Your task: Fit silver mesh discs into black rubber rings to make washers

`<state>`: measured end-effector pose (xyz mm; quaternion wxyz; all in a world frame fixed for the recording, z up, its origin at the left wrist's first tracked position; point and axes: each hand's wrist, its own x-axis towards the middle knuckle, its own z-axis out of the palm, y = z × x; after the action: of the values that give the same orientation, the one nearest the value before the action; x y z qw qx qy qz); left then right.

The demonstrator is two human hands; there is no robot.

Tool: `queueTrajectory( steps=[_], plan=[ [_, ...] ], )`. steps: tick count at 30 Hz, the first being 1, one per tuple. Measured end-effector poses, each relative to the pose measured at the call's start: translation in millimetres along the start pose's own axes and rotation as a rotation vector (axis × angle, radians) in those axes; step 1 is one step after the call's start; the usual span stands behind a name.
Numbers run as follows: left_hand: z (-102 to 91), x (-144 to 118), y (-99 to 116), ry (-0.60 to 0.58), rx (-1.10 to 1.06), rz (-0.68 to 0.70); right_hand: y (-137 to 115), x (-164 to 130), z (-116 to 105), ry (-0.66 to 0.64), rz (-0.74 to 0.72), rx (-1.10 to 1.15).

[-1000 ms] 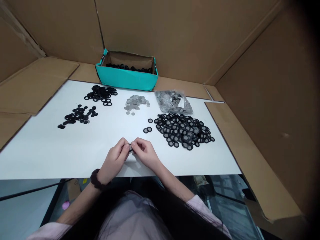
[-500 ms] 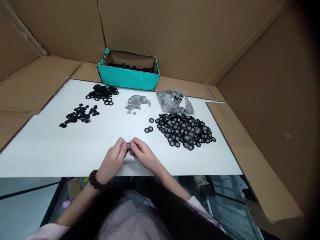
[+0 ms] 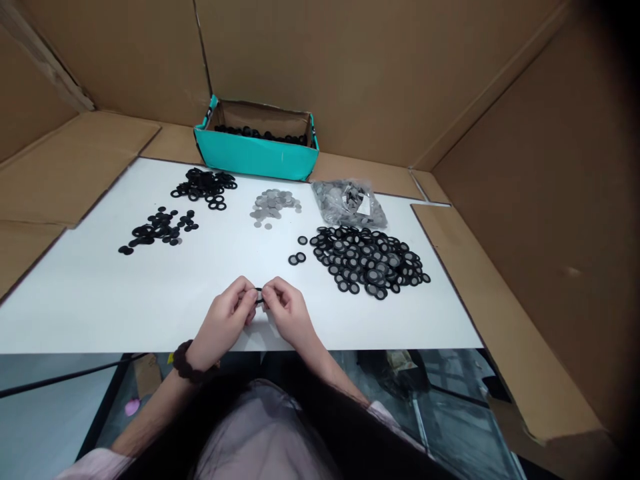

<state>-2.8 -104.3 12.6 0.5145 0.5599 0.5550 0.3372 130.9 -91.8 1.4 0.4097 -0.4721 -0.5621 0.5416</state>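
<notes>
Between my fingertips, just above the front part of the white table, is a small black ring with a grey centre. My left hand pinches its left side, and my right hand pinches its right side. The fingers cover most of the ring. Grey-centred black rings lie heaped to the right of my hands. Loose grey discs are spread farther back in the middle. At the left are small black discs, with plain black rings piled behind them.
A teal box holding black pieces stands at the back. Beside it, a clear plastic bag of grey discs lies behind the right heap. Cardboard walls rise around the table, and cardboard strips line its sides.
Both hands have shifted slightly, and my right hand has turned a little more upright. The ring between them now sits at a different tilt. The heaps on the table look the same.
</notes>
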Motion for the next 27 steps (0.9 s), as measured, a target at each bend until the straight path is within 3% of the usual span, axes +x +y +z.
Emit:
queueTrajectory(
  steps=[4, 9, 12, 22, 27],
  plan=[
    [-0.3, -2, 4, 0.018, 0.016, -0.006, -3, -2, -2, -0.001, 0.013, -0.022],
    [0.5, -3, 4, 0.129, -0.024, -0.04, 1, -4, 7, 0.005, 0.088, 0.222],
    [1.0, -5, 5, 0.155, 0.051, -0.056, 2, -7, 14, 0.067, 0.055, 0.267],
    [-0.1, -7, 4, 0.164, 0.087, -0.035, -4, -6, 16, 0.169, 0.054, 0.281],
    [-1.2, -5, 4, 0.046, -0.018, -0.037, 1, -7, 15, 0.184, 0.095, 0.315]
  ],
)
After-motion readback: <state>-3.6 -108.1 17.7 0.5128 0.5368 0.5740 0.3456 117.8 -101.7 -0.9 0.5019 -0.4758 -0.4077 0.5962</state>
